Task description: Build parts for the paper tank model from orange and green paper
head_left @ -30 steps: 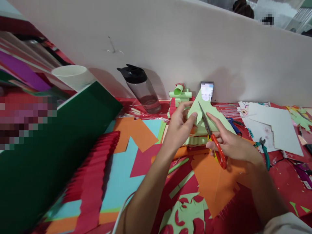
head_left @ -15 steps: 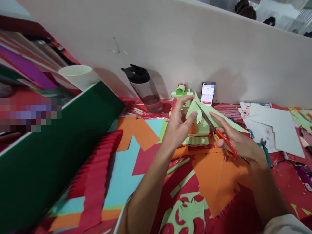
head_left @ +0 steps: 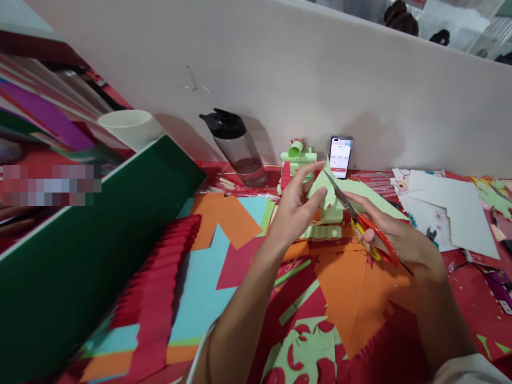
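Between thumb and fingers, my left hand pinches a light green sheet of paper, held up above the table. My right hand is closed on a pair of scissors with red and yellow handles. Their blades point up and left, lying against the paper near my left fingertips. Behind the hands stands a light green rolled-paper model, partly hidden. Below lie orange paper and a light green cut-out sheet full of curved holes.
A dark green board slants up at the left. A water bottle and a phone showing a timer stand by the white wall. White card lies at right. Another person's hand shows at far left.
The scissors have shifted slightly right and down, and their yellow handle shows more, apart from the red one. The green paper has dropped a little. My left hand stays nearly in place.
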The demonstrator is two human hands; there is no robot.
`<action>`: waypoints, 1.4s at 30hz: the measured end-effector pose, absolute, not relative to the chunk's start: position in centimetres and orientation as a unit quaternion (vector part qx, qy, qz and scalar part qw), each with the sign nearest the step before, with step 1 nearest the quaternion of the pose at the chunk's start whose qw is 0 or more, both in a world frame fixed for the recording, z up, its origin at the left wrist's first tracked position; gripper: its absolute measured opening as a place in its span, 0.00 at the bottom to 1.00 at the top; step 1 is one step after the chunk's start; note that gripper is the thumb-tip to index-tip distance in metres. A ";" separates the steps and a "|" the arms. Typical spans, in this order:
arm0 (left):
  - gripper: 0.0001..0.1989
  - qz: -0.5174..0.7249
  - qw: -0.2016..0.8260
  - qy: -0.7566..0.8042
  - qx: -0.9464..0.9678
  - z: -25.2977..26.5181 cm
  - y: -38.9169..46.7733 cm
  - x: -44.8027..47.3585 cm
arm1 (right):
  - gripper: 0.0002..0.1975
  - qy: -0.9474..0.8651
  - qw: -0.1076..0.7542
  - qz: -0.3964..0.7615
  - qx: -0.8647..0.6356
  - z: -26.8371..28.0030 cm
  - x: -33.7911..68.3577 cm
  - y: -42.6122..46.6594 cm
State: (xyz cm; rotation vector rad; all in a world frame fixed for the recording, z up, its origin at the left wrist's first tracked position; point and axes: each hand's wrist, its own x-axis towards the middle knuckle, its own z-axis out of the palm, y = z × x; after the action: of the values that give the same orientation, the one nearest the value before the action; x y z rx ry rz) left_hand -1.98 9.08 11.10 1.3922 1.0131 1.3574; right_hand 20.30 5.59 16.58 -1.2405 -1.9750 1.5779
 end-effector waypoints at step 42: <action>0.24 0.464 0.493 0.393 0.623 11.4 9.3 -3.3 | 0.39 -0.688 0.140 0.582 -0.409 15.4 23.4 6.7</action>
State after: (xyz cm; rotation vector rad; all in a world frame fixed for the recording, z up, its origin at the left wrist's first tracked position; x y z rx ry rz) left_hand -3.31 9.27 11.39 1.5104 0.9526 1.1254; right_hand 23.37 6.71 15.45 -1.1819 -1.9891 1.6829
